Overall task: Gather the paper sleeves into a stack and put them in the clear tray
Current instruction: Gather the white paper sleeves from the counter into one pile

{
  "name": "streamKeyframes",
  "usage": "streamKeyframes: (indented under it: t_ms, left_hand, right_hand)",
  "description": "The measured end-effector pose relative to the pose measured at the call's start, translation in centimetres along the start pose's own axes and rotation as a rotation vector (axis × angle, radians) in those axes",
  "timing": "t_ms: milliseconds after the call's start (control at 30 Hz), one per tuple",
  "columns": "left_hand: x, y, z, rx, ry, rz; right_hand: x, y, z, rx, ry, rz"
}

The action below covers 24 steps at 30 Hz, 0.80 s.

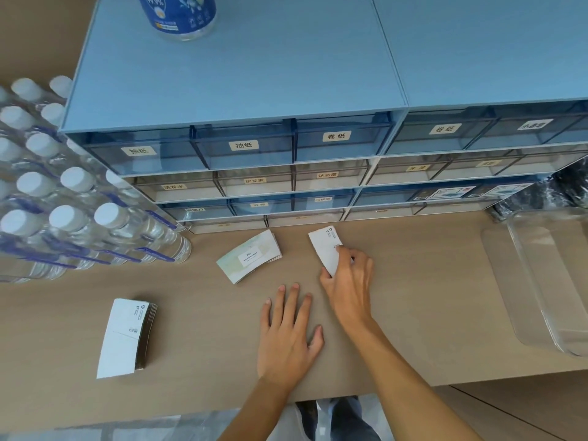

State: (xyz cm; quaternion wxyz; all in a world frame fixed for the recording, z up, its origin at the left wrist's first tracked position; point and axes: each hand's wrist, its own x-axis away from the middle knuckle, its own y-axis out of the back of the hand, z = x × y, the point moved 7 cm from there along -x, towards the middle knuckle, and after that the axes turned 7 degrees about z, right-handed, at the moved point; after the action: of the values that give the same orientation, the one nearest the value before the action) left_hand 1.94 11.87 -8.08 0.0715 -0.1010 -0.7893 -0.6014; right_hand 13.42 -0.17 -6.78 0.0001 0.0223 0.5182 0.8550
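Note:
Three small piles of white paper sleeves lie on the tan table. My right hand (348, 281) grips the pile of sleeves (326, 246) near the drawer unit, fingers over its lower end. A second pile with a pale green print (249, 256) lies to its left, apart from both hands. The third pile (125, 337) sits at the front left. Beside my right wrist, my left hand (288, 332) rests flat on the table with fingers spread and nothing in it. The clear tray (521, 291) stands at the right edge, with nothing visible inside.
A blue drawer unit (238, 90) with labelled drawers fills the back; a blue-labelled container (178, 14) stands on top. A shrink-wrapped pack of water bottles (63, 198) takes the left side. Crumpled dark plastic (553, 192) lies behind the tray. The table's front edge runs below my forearms.

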Motion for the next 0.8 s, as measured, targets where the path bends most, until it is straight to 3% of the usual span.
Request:
streamKeyframes:
  t_ms: [200,433,600,800]
  left_hand:
    - [0.1,0.6,0.3,0.044,-0.032,-0.039]
    - [0.3,1.6,0.7,0.331,0.034,-0.093]
    - [0.1,1.8,-1.2,0.341,-0.062,0.039]
    - [-0.2,1.1,-3.2,0.303,-0.004,0.134]
  right_hand:
    - [3.7,1.2,-1.4,0.045,0.215,0.159]
    - [6.6,3.5,-3.4,0.154,0.521,0.298]
    - [6.9,3.9,-4.1,0.234,0.737,0.423]
    - [6.5,4.0,-3.2,0.213,0.916,0.524]
